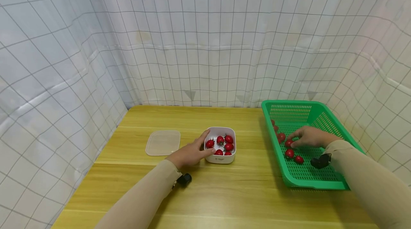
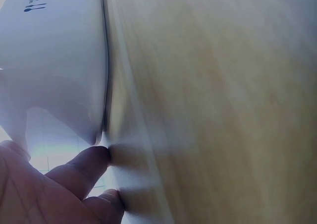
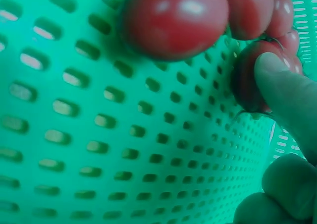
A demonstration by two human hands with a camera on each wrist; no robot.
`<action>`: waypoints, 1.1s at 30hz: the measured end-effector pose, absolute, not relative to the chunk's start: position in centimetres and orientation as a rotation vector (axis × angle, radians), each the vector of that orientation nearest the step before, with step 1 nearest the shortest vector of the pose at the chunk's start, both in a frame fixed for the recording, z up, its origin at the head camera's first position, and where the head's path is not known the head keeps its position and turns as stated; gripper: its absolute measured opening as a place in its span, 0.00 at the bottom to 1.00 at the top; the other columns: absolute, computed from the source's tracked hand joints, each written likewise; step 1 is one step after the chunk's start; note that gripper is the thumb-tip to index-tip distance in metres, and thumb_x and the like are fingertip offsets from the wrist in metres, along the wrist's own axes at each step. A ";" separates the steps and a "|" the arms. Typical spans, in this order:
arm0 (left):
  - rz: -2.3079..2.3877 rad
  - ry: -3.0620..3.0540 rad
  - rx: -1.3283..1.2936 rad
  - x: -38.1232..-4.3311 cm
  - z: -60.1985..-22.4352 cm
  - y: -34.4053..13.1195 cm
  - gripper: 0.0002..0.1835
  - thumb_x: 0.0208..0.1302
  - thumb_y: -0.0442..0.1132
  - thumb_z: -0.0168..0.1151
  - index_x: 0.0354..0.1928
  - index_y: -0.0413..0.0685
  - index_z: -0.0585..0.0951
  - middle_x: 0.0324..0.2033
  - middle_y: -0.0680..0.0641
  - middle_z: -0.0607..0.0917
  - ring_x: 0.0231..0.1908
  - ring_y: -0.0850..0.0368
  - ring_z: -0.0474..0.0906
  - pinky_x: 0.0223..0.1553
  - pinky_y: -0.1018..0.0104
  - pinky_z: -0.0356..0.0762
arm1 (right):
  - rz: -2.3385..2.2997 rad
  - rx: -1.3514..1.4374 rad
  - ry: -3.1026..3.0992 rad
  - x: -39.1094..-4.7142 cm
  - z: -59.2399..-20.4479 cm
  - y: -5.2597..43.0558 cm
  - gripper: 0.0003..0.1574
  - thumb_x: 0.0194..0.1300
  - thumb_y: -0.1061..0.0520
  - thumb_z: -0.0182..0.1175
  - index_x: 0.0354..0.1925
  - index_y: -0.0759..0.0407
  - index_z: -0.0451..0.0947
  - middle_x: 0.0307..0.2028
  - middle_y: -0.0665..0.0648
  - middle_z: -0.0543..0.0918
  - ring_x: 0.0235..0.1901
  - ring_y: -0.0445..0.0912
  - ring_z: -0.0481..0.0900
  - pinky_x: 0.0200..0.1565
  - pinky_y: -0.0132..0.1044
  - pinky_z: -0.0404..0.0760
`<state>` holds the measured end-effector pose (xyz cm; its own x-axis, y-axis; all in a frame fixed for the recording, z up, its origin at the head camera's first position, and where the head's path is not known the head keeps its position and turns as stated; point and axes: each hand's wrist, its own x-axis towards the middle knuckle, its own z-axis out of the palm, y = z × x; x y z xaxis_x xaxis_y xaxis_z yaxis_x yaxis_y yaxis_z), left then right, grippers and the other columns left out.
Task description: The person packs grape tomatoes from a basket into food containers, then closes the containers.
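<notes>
Beige sleeves (image 1: 138, 198): right hand (image 1: 309, 137) pinched on tomato (image 3: 247, 81), left hand (image 1: 189, 153) spread against white box (image 1: 221, 159)

The right hand (image 1: 309, 137) partly hides its pinched tomato (image 1: 289, 143); behind that grip, a sleeve (image 1: 363, 168) covers part of the green basket (image 1: 316, 184). In the head view, print (image 1: 220, 159) on the white box (image 1: 228, 159) beside the left hand (image 1: 189, 154) is illegibly small.

Head view: diffuse, bright light is casting a pale sheen on the yellow wood-grained tabletop (image 1: 205, 200). Left wrist: the tabletop is appearing blurred, and a bluish cast is tinting the square white plastic container (image 2: 54, 60). Right wrist: glossy red oval tomatoes (image 3: 168, 28) are bearing white highlights.
</notes>
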<state>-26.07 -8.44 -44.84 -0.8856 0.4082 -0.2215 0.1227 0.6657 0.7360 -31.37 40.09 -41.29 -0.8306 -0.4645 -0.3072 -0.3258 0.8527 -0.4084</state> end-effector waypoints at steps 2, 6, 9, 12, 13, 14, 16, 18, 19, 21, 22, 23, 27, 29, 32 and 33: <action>1.072 2.514 0.420 -26.1 -44.9 -8.4 0.48 0.74 0.66 0.57 0.85 0.78 0.41 0.82 0.44 0.60 0.78 0.40 0.62 0.78 0.41 0.60 | -0.490 -0.580 2.624 -31.4 -41.3 40.1 0.28 0.71 0.46 0.69 0.61 0.60 0.85 0.62 0.70 0.83 0.65 0.73 0.75 0.61 0.68 0.77; 1.078 2.513 0.423 -26.1 -44.9 -8.5 0.48 0.75 0.65 0.58 0.85 0.77 0.41 0.82 0.44 0.60 0.79 0.40 0.61 0.78 0.40 0.59 | -0.496 -0.562 2.625 -31.4 -41.5 40.1 0.29 0.71 0.45 0.69 0.62 0.61 0.84 0.62 0.70 0.83 0.65 0.72 0.75 0.61 0.68 0.77; 1.079 2.514 0.423 -26.2 -45.0 -8.5 0.48 0.75 0.65 0.58 0.85 0.77 0.41 0.82 0.45 0.60 0.79 0.40 0.60 0.78 0.40 0.58 | -0.498 -0.555 2.624 -31.4 -41.7 40.1 0.30 0.71 0.44 0.68 0.62 0.61 0.84 0.63 0.71 0.82 0.66 0.73 0.75 0.62 0.68 0.76; 1.077 2.516 0.424 -26.2 -45.0 -8.5 0.48 0.75 0.65 0.58 0.85 0.77 0.41 0.82 0.45 0.61 0.79 0.40 0.60 0.78 0.40 0.58 | -0.505 -0.554 2.619 -31.4 -41.8 40.1 0.30 0.72 0.44 0.68 0.63 0.62 0.84 0.63 0.72 0.81 0.66 0.74 0.74 0.62 0.69 0.76; 1.079 2.516 0.424 -26.2 -45.0 -8.5 0.48 0.75 0.65 0.58 0.85 0.77 0.41 0.82 0.45 0.61 0.79 0.40 0.60 0.78 0.40 0.59 | -0.506 -0.553 2.618 -31.4 -41.8 40.1 0.31 0.72 0.44 0.68 0.63 0.62 0.83 0.64 0.73 0.81 0.66 0.74 0.73 0.62 0.69 0.75; 1.079 2.516 0.423 -26.2 -45.0 -8.5 0.48 0.75 0.65 0.58 0.85 0.77 0.41 0.82 0.45 0.61 0.79 0.40 0.60 0.78 0.40 0.58 | -0.507 -0.552 2.615 -31.4 -41.8 40.1 0.31 0.72 0.44 0.67 0.63 0.62 0.83 0.64 0.73 0.81 0.67 0.74 0.73 0.62 0.69 0.75; 1.081 2.515 0.423 -26.2 -45.1 -8.4 0.48 0.75 0.65 0.58 0.85 0.77 0.41 0.82 0.45 0.61 0.79 0.40 0.61 0.78 0.39 0.58 | -0.507 -0.549 2.613 -31.4 -41.8 40.1 0.31 0.72 0.44 0.67 0.63 0.63 0.83 0.64 0.73 0.81 0.67 0.74 0.73 0.63 0.69 0.75; 1.081 2.514 0.425 -26.2 -45.1 -8.4 0.48 0.75 0.65 0.58 0.85 0.77 0.41 0.82 0.45 0.61 0.79 0.40 0.60 0.78 0.39 0.58 | -0.499 -0.543 2.609 -31.4 -41.8 40.2 0.32 0.72 0.44 0.67 0.64 0.63 0.83 0.64 0.73 0.81 0.67 0.74 0.73 0.63 0.69 0.75; 1.082 2.514 0.425 -26.2 -45.1 -8.4 0.48 0.75 0.65 0.58 0.85 0.77 0.41 0.82 0.45 0.61 0.79 0.40 0.59 0.78 0.39 0.58 | -0.494 -0.539 2.606 -31.4 -41.8 40.2 0.33 0.72 0.44 0.67 0.64 0.64 0.82 0.64 0.74 0.81 0.67 0.75 0.72 0.63 0.69 0.75; 1.084 2.514 0.428 -26.2 -45.0 -8.4 0.48 0.75 0.65 0.58 0.85 0.76 0.41 0.82 0.45 0.60 0.80 0.40 0.59 0.79 0.39 0.57 | -0.487 -0.533 2.599 -31.5 -41.8 40.3 0.33 0.72 0.44 0.67 0.65 0.64 0.82 0.64 0.74 0.80 0.67 0.75 0.72 0.63 0.69 0.75; 1.085 2.514 0.429 -26.2 -45.0 -8.4 0.48 0.75 0.64 0.58 0.85 0.76 0.41 0.82 0.45 0.60 0.80 0.40 0.58 0.79 0.40 0.56 | -0.485 -0.532 2.595 -31.5 -41.8 40.3 0.34 0.72 0.44 0.67 0.65 0.65 0.81 0.65 0.74 0.80 0.68 0.75 0.72 0.63 0.69 0.75; 1.086 2.513 0.431 -26.2 -45.0 -8.4 0.48 0.75 0.64 0.58 0.85 0.76 0.41 0.82 0.45 0.60 0.80 0.40 0.58 0.79 0.40 0.56 | -0.482 -0.530 2.592 -31.5 -41.8 40.3 0.34 0.72 0.44 0.68 0.65 0.65 0.81 0.65 0.74 0.80 0.68 0.75 0.71 0.63 0.69 0.74; 1.081 2.517 0.433 -26.2 -45.0 -8.5 0.48 0.75 0.64 0.58 0.85 0.75 0.41 0.82 0.46 0.60 0.80 0.41 0.58 0.79 0.40 0.56 | -0.477 -0.539 2.590 -31.6 -42.0 40.4 0.35 0.72 0.43 0.67 0.66 0.65 0.80 0.65 0.74 0.79 0.68 0.75 0.71 0.63 0.69 0.74; 1.076 2.520 0.432 -26.2 -45.1 -8.5 0.48 0.75 0.65 0.58 0.85 0.76 0.41 0.82 0.46 0.60 0.80 0.41 0.58 0.79 0.40 0.57 | -0.469 -0.545 2.591 -31.6 -42.0 40.4 0.35 0.72 0.43 0.67 0.66 0.65 0.80 0.65 0.75 0.79 0.67 0.76 0.71 0.63 0.70 0.74; 1.075 2.520 0.431 -26.2 -45.1 -8.5 0.48 0.75 0.65 0.58 0.85 0.76 0.41 0.82 0.46 0.60 0.80 0.41 0.58 0.79 0.40 0.57 | -0.471 -0.539 2.587 -31.5 -41.9 40.3 0.35 0.72 0.44 0.67 0.66 0.66 0.80 0.65 0.75 0.79 0.68 0.76 0.71 0.63 0.70 0.74; 1.075 2.521 0.429 -26.2 -45.1 -8.5 0.48 0.75 0.65 0.58 0.85 0.76 0.41 0.82 0.46 0.60 0.80 0.41 0.59 0.79 0.40 0.57 | -0.472 -0.537 2.584 -31.5 -41.9 40.3 0.35 0.72 0.44 0.67 0.66 0.66 0.80 0.65 0.75 0.79 0.68 0.76 0.71 0.63 0.70 0.74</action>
